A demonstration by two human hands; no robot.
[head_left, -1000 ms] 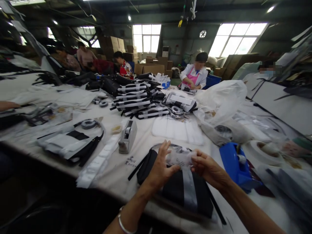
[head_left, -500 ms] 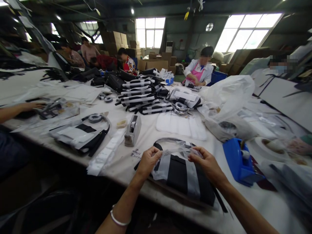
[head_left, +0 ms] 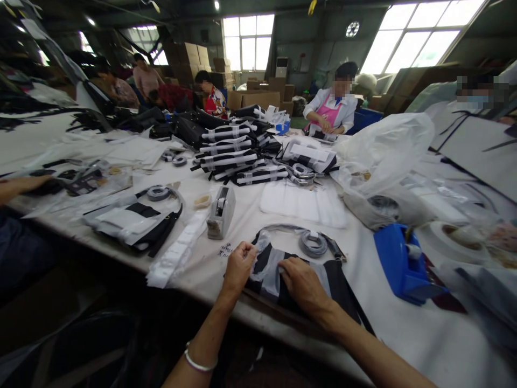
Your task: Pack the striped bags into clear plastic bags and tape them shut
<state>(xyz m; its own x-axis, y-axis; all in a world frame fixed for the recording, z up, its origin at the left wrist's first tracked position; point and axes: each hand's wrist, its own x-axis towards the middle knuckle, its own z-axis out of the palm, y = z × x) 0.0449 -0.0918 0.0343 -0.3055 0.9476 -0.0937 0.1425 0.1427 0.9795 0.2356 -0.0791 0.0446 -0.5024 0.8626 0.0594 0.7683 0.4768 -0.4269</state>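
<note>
A black bag (head_left: pixel 335 277) lies flat at the table's front edge, crossed by pale grey strips (head_left: pixel 271 274). Clear plastic film (head_left: pixel 262 245) is bunched over its left end. My left hand (head_left: pixel 238 267) is closed in a pinch on that film. Over the bag's middle, my right hand (head_left: pixel 305 285) is closed with its fingertips down at a grey strip; whatever lies between them is hidden. Beyond the right hand rests a coiled, wrapped strap (head_left: pixel 313 243), beside the bag's curved handle (head_left: pixel 278 228).
A grey tape dispenser (head_left: pixel 221 213) stands left of the bag, a blue one (head_left: pixel 399 264) to the right. White sheets (head_left: pixel 302 203) lie behind. Stacked wrapped bags (head_left: pixel 230 145) rise mid-table. Another bag (head_left: pixel 129 221) lies left, near a co-worker's hand (head_left: pixel 24 186). Another person (head_left: pixel 333 105) works opposite.
My right hand has moved left and down from the film above the bag onto its middle, uncovering the coiled strap. My left hand has shifted slightly left, still pinching film.
</note>
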